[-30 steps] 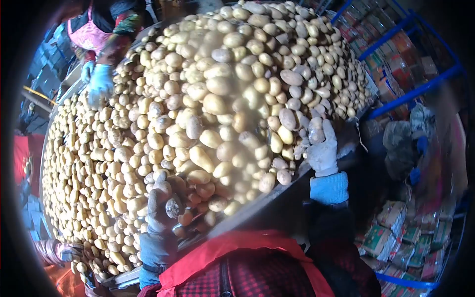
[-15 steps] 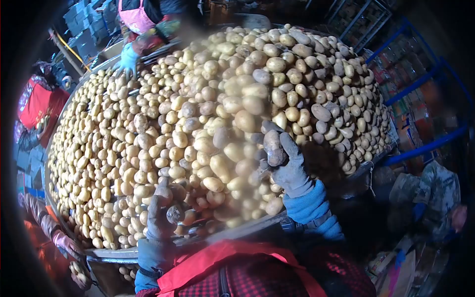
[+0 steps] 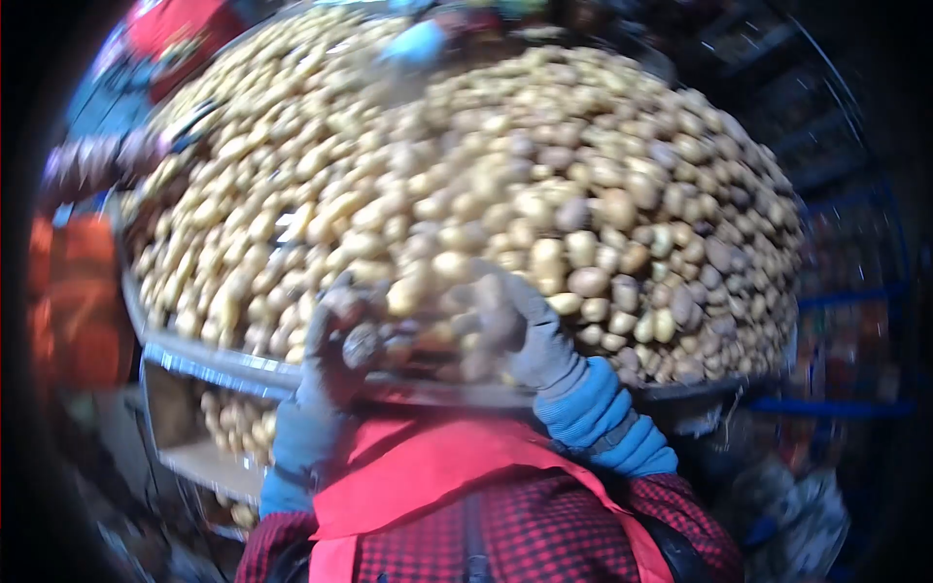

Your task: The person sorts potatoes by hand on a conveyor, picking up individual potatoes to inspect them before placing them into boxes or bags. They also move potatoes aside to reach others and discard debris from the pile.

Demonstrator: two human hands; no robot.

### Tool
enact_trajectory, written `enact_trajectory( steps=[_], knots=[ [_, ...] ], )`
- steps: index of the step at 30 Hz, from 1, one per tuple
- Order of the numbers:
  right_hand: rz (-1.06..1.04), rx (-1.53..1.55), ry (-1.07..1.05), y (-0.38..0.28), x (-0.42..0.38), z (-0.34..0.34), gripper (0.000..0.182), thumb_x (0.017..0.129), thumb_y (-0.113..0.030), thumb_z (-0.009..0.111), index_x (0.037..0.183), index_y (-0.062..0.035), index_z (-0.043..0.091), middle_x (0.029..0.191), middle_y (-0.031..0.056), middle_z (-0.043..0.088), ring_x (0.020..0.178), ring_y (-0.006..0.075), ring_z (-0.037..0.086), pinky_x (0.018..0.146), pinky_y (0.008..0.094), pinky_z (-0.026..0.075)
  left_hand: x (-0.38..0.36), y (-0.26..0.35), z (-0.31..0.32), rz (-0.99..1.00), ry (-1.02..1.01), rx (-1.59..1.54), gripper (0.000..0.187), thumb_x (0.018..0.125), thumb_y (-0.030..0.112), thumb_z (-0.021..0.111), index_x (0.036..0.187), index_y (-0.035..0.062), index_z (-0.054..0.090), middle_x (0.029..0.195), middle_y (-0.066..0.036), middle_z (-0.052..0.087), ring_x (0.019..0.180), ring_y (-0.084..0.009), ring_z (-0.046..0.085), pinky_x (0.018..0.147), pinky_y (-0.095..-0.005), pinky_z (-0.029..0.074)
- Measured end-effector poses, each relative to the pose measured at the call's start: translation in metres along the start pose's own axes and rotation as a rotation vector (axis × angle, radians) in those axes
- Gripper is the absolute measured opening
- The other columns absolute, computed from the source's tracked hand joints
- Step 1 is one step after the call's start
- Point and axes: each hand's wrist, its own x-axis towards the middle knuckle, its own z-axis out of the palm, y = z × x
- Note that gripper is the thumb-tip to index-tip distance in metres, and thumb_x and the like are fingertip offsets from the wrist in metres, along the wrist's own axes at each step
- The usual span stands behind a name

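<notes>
A wide heap of potatoes (image 3: 569,260) fills the table in front of me. At its near edge, my gloved left hand (image 3: 328,340) is closed round a greyish potato (image 3: 362,344). My gloved right hand (image 3: 536,335) is curled at the heap's near side, with a brownish potato (image 3: 498,313) in its fingers. Motion blur softens both hands, and their fingertips are partly hidden. A low gap in the heap lies between the two hands, close to the rim.
The metal table rim (image 3: 219,361) runs just ahead of my red apron. Below it at left, a compartment holds more potatoes (image 3: 238,426). Another person's blue glove (image 3: 413,44) reaches in from the far side, and another person's sleeve (image 3: 107,160) from the left. Blue rails (image 3: 831,406) stand at right.
My view has swung left and down. My right hand has come back from the heap toward the near rim, closer to my left hand, which still holds its potato.
</notes>
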Motion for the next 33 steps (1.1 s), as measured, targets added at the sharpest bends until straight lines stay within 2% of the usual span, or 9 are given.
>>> enact_trajectory(
  steps=[4,7,10,15,16,18,24,32,33],
  knots=[
    [0.172,0.157,-0.125,0.036,0.027,0.025,0.066,0.107,-0.051,0.055,0.159,-0.0142,0.040,0.134,0.0179,0.063,0.104,0.0293,0.073,0.065,0.0392,0.063,-0.037,0.016,-0.006,0.109,0.103,-0.046,0.070,0.102,0.050,0.063,0.157,0.0124,0.042,0.130,-0.012,0.060,0.102,-0.0265,0.069,0.074,-0.0360,0.061],
    [0.339,0.232,-0.254,0.064,0.043,0.050,0.061,0.109,-0.047,0.052,0.158,-0.0133,0.042,0.138,0.0200,0.063,0.106,0.0306,0.072,0.078,0.0431,0.063,-0.062,0.017,-0.046,0.487,0.172,0.936,0.066,0.102,0.047,0.064,0.154,0.0128,0.045,0.129,-0.018,0.059,0.098,-0.0281,0.070,0.070,-0.0379,0.061],
    [0.487,0.348,-0.443,0.097,0.055,0.083,0.055,0.112,-0.035,0.047,0.160,-0.0091,0.039,0.147,0.0236,0.058,0.118,0.0357,0.067,0.100,0.0449,0.057,-0.099,0.031,-0.044,0.334,0.125,-0.344,0.055,0.102,0.034,0.066,0.148,0.0099,0.050,0.126,-0.013,0.061,0.106,-0.0258,0.069,0.081,-0.0341,0.061],
    [0.626,-0.136,-0.415,0.137,0.060,0.154,0.052,0.113,-0.040,0.043,0.154,-0.0078,0.046,0.141,0.0209,0.061,0.102,0.0282,0.067,0.077,0.0396,0.058,-0.164,0.057,-0.053,0.495,0.153,-0.333,0.038,0.096,0.020,0.065,0.130,0.0033,0.062,0.107,-0.009,0.070,0.096,-0.0174,0.071,0.090,-0.0331,0.060],
    [0.666,-0.161,-0.414,0.142,0.054,0.176,0.054,0.113,-0.044,0.043,0.153,-0.0080,0.047,0.140,0.0203,0.062,0.097,0.0257,0.066,0.072,0.0378,0.057,-0.194,0.063,-0.029,0.503,0.375,-0.438,0.042,0.096,0.021,0.066,0.134,0.0038,0.059,0.102,-0.007,0.069,0.093,-0.0168,0.071,0.083,-0.0334,0.062],
    [0.644,-0.282,-0.553,0.165,0.054,0.189,0.060,0.113,-0.046,0.040,0.158,-0.0067,0.038,0.139,0.0211,0.062,0.096,0.0245,0.066,0.069,0.0379,0.056,-0.216,0.036,-0.063,0.653,0.121,-0.477,0.061,0.098,0.023,0.071,0.150,0.0070,0.045,0.124,-0.016,0.066,0.108,-0.0326,0.072,0.093,-0.0471,0.061],
    [0.957,-0.318,-0.938,0.217,0.047,0.241,0.053,0.115,-0.036,0.037,0.158,-0.0044,0.038,0.140,0.0193,0.062,0.119,0.0307,0.066,0.089,0.0424,0.058,-0.287,0.011,-0.069,0.970,0.502,-0.449,0.036,0.096,0.021,0.072,0.124,0.0017,0.060,0.104,-0.009,0.064,0.095,-0.0201,0.066,0.090,-0.0353,0.056],
    [1.298,-0.597,-1.073,0.298,0.017,0.298,0.043,0.108,-0.018,0.053,0.148,-0.0027,0.049,0.124,0.0117,0.064,0.107,0.0241,0.065,0.088,0.0418,0.058,-0.372,-0.035,-0.066,1.137,0.879,-0.525,0.045,0.098,0.029,0.069,0.133,0.0011,0.060,0.110,-0.012,0.066,0.082,-0.0203,0.069,0.081,-0.0377,0.059],
    [1.332,-0.684,-1.020,0.303,-0.005,0.315,0.047,0.110,-0.032,0.049,0.147,-0.0038,0.049,0.118,0.0102,0.064,0.100,0.0250,0.065,0.083,0.0441,0.060,-0.385,-0.054,-0.068,1.163,0.923,-0.507,0.046,0.099,0.029,0.069,0.135,0.0014,0.060,0.112,-0.013,0.067,0.085,-0.0205,0.069,0.082,-0.0379,0.059]
  ],
)
